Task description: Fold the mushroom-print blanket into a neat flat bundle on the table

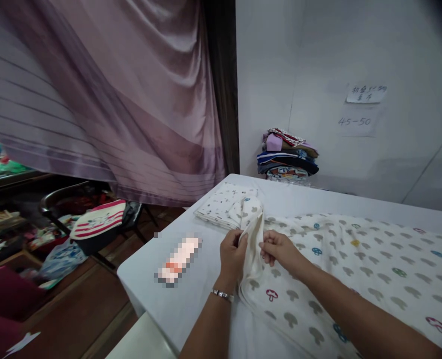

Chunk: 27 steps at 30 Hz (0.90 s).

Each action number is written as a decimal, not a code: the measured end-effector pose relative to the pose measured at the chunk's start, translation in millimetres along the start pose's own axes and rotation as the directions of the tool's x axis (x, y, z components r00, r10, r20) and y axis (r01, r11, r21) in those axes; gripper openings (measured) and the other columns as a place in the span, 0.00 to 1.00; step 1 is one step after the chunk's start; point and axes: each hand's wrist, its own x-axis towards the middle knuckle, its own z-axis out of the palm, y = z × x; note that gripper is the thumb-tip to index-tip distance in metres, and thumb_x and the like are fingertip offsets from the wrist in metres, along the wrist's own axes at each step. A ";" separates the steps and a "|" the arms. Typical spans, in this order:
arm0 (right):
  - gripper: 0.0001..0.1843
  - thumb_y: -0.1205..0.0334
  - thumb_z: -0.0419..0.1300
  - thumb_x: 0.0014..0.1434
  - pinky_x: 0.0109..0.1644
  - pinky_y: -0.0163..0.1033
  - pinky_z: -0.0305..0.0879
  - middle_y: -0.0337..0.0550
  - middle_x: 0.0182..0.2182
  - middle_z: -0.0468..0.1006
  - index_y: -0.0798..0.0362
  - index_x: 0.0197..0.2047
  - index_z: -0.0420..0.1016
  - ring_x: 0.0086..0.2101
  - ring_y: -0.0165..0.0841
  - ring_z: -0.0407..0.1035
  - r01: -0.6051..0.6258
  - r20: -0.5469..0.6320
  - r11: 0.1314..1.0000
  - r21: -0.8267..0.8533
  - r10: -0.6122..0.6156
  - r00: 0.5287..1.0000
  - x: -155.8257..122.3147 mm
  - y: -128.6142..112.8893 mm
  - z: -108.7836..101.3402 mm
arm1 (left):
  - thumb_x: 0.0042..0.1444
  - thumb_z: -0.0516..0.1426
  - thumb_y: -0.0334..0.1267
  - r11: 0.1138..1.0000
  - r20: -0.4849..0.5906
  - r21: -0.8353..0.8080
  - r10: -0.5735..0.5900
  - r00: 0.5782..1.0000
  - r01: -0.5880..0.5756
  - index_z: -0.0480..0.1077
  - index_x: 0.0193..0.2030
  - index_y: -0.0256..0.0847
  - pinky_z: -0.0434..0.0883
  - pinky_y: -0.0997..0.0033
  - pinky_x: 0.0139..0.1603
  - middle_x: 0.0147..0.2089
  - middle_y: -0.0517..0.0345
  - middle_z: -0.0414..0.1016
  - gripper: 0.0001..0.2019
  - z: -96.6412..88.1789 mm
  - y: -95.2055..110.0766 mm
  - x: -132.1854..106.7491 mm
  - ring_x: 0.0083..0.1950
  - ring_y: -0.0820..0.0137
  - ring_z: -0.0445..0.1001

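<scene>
The mushroom cloth [374, 264] lay mostly spread on the table [209, 254] with one end raised, so from my remote seat I judged little of it done and most left; a folded cloth [219, 202] sat just beyond. The raised end stood between the left hand [233, 252] and right hand [281, 249], both pinched on it, slightly apart.

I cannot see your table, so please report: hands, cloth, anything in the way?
Left hand, right hand: both gripping cloth. Cloth spread on table, edge raised. Folded fabric just beyond hands, possible obstacle.
</scene>
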 end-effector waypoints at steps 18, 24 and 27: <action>0.09 0.62 0.59 0.42 0.17 0.29 0.55 0.34 0.18 0.70 0.53 0.28 0.64 0.17 0.25 0.64 -0.155 0.153 0.983 0.097 0.139 0.978 24.3 -27.7 31.6 | 0.58 0.52 0.36 0.976 -0.040 0.044 0.214 0.976 -0.212 0.70 0.34 0.39 0.65 0.72 0.38 0.32 0.59 0.69 0.07 -9.5 10.7 -2.2 0.36 0.72 0.68; 0.08 0.66 0.55 0.40 0.18 0.28 0.49 0.33 0.15 0.66 0.54 0.28 0.68 0.17 0.24 0.59 -0.087 0.128 0.995 0.057 0.079 0.989 25.4 -33.7 33.5 | 0.55 0.55 0.38 0.981 -0.028 0.024 0.191 0.981 -0.191 0.70 0.40 0.39 0.65 0.74 0.34 0.34 0.58 0.70 0.08 -14.2 15.5 -3.6 0.34 0.73 0.67; 0.15 0.66 0.53 0.41 0.18 0.28 0.48 0.32 0.16 0.63 0.55 0.34 0.73 0.18 0.23 0.56 -0.053 0.153 0.998 0.021 0.049 0.987 24.6 -34.5 35.9 | 0.52 0.57 0.39 0.993 -0.080 -0.051 0.104 0.991 -0.108 0.70 0.40 0.39 0.66 0.74 0.36 0.35 0.58 0.71 0.10 -13.3 12.8 -2.6 0.34 0.72 0.69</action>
